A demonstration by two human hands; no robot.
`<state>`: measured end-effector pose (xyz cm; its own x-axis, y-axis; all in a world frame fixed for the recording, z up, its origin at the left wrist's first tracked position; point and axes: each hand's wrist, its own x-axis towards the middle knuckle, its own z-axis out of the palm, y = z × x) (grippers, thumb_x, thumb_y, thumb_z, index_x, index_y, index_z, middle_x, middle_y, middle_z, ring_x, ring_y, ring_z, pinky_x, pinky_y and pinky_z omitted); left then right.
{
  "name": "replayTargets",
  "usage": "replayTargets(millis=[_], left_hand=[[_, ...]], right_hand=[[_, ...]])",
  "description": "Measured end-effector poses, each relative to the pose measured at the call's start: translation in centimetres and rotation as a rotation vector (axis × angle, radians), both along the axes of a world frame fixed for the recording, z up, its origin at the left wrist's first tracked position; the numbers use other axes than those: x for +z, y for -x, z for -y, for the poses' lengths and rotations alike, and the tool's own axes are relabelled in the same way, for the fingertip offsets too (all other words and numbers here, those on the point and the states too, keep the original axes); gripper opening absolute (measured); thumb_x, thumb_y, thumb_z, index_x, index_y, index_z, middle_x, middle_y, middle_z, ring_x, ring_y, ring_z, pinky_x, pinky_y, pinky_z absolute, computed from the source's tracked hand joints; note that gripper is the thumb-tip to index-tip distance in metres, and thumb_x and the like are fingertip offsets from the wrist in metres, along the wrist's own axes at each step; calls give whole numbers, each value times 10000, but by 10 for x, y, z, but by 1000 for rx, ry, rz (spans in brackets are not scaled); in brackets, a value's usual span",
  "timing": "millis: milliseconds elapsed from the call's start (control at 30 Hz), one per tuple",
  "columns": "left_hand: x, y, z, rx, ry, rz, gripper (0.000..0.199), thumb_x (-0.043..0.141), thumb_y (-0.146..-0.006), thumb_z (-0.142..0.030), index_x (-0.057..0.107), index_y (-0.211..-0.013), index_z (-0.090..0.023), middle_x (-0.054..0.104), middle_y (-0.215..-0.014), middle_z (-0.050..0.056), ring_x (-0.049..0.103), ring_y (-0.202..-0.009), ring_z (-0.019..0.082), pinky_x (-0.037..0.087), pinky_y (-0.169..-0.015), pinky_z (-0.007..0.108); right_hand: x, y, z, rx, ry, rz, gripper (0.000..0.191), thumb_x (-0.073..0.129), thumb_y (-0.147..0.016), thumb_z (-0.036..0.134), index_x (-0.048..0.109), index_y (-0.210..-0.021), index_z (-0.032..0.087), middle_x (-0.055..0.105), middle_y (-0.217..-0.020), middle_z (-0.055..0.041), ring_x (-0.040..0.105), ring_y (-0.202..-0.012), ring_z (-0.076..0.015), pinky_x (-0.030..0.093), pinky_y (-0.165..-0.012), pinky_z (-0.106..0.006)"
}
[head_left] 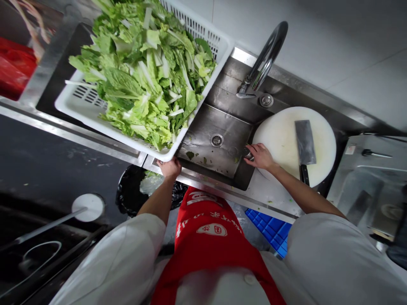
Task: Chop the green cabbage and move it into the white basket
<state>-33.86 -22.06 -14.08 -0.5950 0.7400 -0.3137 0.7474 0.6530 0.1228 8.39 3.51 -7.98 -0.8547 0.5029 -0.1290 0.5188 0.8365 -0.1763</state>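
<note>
A white plastic basket (219, 70), heaped with cut leafy greens (149, 80), rests tilted over the left side of the steel sink (222, 116). My left hand (171, 168) is closed at the basket's near corner, its fingertips partly hidden under the rim. At the sink's right side, my right hand (260, 156) has its fingers curled around a small shiny metal piece (249, 153), whose kind I cannot make out. Right beside that hand lies a round white cutting board (276, 131) with a cleaver (305, 142) flat on it.
A chrome faucet (270, 53) arches over the sink, where leaf scraps (190, 155) lie near the drain (217, 140). Below the counter edge stands a bin with a black bag (129, 190). A blue plastic crate (270, 231) sits beneath. At far left is a red bag (15, 63).
</note>
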Motion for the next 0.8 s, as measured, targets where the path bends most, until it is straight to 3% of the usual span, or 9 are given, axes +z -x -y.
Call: replayTargets(millis=[800], left_hand=[[-3,0,1,-2,7,-13,403,402,-953,-333,767,-1012,-171,746,-968,165,650,-958,350,171,-1121,563]], right_hand=[[5,1,0,25,-27,29,719,489,-994,601,577,-1436,41,669,-1244,-227,606,-1118,-351,413,-1092,-489]])
